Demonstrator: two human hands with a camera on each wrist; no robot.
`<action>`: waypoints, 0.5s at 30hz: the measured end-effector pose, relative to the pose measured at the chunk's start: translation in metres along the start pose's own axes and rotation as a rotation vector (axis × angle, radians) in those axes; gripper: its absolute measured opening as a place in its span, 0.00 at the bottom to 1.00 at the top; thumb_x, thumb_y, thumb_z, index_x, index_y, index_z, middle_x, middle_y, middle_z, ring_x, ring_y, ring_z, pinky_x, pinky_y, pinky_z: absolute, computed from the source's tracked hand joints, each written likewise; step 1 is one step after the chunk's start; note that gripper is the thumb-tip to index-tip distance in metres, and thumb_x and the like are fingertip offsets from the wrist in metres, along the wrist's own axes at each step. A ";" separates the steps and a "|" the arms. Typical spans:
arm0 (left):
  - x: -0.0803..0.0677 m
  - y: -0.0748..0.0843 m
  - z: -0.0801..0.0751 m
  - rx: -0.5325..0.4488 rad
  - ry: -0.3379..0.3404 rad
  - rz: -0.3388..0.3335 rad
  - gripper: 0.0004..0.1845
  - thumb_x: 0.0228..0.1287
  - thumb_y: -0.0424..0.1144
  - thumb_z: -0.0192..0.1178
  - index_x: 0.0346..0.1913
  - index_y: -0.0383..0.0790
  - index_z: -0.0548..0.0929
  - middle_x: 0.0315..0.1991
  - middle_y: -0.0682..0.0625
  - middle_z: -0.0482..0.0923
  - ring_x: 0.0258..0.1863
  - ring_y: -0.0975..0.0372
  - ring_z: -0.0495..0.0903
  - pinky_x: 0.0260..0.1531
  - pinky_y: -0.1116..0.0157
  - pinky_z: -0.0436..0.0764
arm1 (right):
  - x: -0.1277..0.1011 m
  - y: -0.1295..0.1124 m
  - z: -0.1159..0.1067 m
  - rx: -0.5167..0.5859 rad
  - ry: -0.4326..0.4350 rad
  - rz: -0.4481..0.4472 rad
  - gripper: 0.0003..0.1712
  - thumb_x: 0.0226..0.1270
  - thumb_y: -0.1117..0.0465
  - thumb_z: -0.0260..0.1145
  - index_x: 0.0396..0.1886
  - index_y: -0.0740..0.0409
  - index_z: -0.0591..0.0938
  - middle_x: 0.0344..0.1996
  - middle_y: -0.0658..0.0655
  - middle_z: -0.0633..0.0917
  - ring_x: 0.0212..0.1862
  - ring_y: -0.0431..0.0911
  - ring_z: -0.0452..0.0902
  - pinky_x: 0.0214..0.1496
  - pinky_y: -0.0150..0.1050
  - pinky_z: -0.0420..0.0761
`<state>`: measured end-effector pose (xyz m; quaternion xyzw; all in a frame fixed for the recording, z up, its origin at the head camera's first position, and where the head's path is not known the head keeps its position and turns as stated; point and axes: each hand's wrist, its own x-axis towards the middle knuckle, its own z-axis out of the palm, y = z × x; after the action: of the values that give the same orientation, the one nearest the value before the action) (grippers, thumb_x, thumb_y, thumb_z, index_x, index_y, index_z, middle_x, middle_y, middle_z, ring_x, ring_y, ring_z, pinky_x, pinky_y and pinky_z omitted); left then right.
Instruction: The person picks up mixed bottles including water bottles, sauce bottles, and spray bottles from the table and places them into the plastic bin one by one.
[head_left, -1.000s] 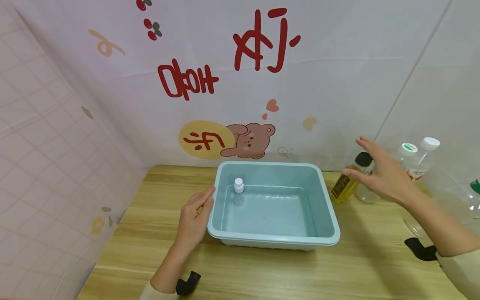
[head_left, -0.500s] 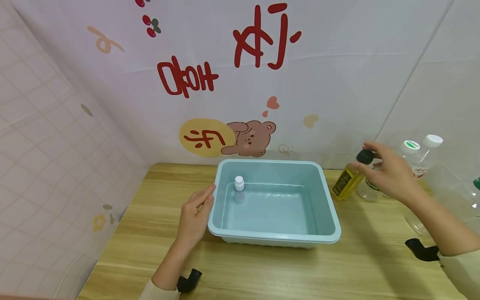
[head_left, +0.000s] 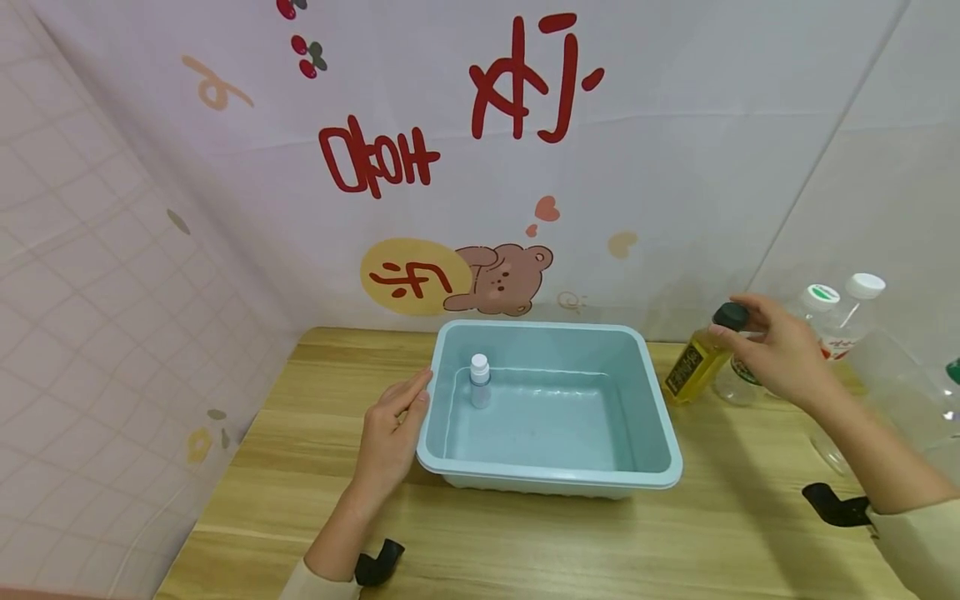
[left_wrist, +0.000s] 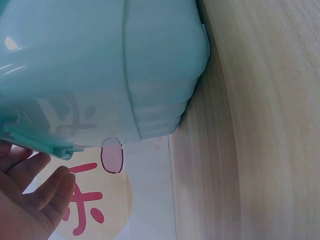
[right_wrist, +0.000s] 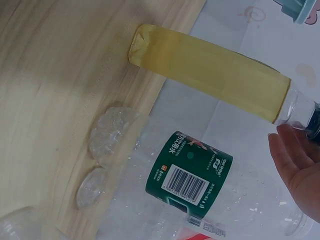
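My right hand has its grip on the black cap of the yellow bottle, thumb and fingertips curled round it; the bottle stands tilted near the bench's back right edge, just right of the tub. It holds yellow liquid nearly up to the neck and has a dark label with yellow writing I can't read. The right wrist view shows the yellow bottle with its base on the wood, and a fingertip by the cap.

My left hand lies on the bench with fingers straight against the left rim of the teal tub, holding nothing. In the left wrist view the fingers sit just under the tub's rim.

Inside the tub a small white-capped bottle stands upright at the back left corner; contents unclear.

Behind the yellow bottle stand clear plastic bottles with white caps. One has a green label with a barcode, brand too small to read.

Wall sticker: red mirrored lettering, bear cartoon.
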<state>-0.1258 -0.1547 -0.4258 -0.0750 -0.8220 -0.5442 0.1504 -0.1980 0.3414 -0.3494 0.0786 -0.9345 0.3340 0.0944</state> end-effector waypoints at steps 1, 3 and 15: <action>0.000 0.000 0.000 0.001 0.001 -0.001 0.19 0.80 0.36 0.58 0.68 0.41 0.82 0.66 0.48 0.81 0.67 0.55 0.76 0.64 0.48 0.76 | 0.000 0.000 0.001 0.001 0.008 0.003 0.37 0.76 0.55 0.69 0.73 0.73 0.68 0.54 0.81 0.81 0.52 0.76 0.81 0.31 0.23 0.79; 0.000 -0.001 0.000 0.002 0.003 -0.004 0.19 0.79 0.36 0.58 0.68 0.41 0.82 0.66 0.48 0.81 0.67 0.56 0.76 0.64 0.48 0.76 | 0.000 0.000 0.002 -0.001 0.020 0.006 0.35 0.75 0.55 0.70 0.70 0.73 0.71 0.52 0.80 0.83 0.52 0.75 0.82 0.32 0.21 0.77; 0.000 0.002 0.000 0.015 0.008 -0.003 0.19 0.79 0.36 0.58 0.68 0.41 0.83 0.66 0.49 0.81 0.66 0.55 0.77 0.64 0.48 0.77 | -0.003 0.005 0.005 0.044 0.040 0.031 0.31 0.76 0.52 0.69 0.63 0.73 0.74 0.50 0.79 0.84 0.36 0.17 0.72 0.31 0.26 0.81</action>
<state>-0.1249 -0.1537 -0.4245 -0.0706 -0.8254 -0.5387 0.1536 -0.1968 0.3426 -0.3571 0.0596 -0.9260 0.3572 0.1062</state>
